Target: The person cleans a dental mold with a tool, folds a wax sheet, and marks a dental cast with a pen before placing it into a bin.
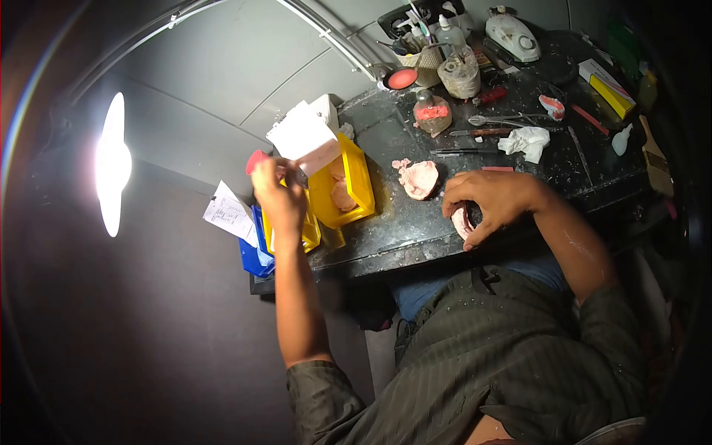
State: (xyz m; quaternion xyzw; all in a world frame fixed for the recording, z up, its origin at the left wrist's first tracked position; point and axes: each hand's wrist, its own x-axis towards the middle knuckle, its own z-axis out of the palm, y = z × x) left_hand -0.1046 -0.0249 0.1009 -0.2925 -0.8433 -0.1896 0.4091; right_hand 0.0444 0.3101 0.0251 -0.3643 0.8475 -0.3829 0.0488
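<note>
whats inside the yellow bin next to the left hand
The yellow bin holds pale pinkish cast pieces; the white paper near the left hand covers its back part.

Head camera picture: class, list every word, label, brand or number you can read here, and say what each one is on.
None can be read.
Printed sheet beside the blue bin: lines of print, too small.
Yellow box at the bench's far right: no legible label.
Bottles and white machine: markings blurred.
</note>
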